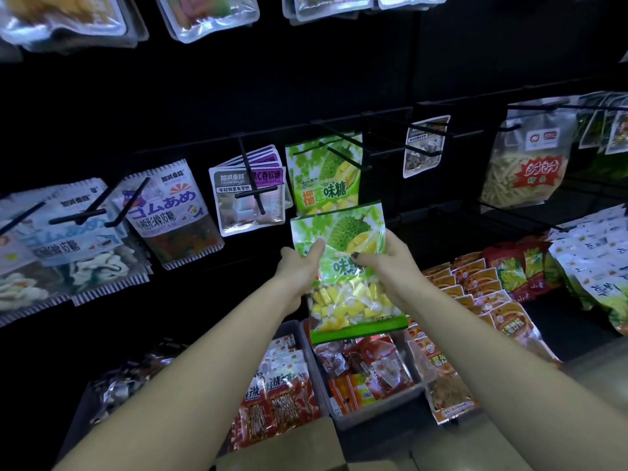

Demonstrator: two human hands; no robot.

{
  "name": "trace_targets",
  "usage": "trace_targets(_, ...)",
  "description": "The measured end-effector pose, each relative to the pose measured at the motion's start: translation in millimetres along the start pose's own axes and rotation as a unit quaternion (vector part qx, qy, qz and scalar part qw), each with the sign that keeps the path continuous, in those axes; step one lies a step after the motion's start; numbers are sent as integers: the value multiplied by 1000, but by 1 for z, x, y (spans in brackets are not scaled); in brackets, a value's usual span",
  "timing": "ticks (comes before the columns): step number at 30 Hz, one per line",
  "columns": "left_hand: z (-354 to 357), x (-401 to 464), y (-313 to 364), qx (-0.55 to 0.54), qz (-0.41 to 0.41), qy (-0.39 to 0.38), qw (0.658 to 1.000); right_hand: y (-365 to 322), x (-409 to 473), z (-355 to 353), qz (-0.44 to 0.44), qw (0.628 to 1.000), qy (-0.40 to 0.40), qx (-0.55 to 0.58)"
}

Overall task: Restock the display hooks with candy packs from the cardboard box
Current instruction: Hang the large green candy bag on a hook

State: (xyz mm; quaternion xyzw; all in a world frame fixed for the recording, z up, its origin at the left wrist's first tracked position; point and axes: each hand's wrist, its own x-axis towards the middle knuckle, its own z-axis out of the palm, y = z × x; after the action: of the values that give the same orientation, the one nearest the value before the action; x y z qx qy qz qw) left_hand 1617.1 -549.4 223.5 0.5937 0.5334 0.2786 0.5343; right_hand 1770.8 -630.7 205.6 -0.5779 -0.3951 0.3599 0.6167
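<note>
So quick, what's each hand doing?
Left hand: holding the durian candy pack by its left edge.
Right hand: gripping the same pack's right side.

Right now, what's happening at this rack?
A person is restocking a hook display. Both hands hold one green durian candy pack upright: the left hand grips its left edge, the right hand pinches its right side. The pack sits just below the hook carrying a matching durian pack, not yet threaded on. Other candy bags hang on hooks to the left. The cardboard box is at the bottom edge, in front of bins of red snack packs.
</note>
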Motion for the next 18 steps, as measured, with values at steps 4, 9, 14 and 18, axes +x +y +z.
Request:
trace_targets(4,-2,-15,19,24,75,-14,997,-24,-10,-8,1,1000,20,7)
trace_targets(9,-6,-29,45,18,163,-17,986,-61,-21,-20,-39,998,30,29)
trace_targets(14,-8,-47,60,42,233,-24,971,-80,-25,-26,-64,994,52,65)
trace_targets(18,-4,-54,68,28,237,-21,971,-85,-25,-27,-48,992,87,80)
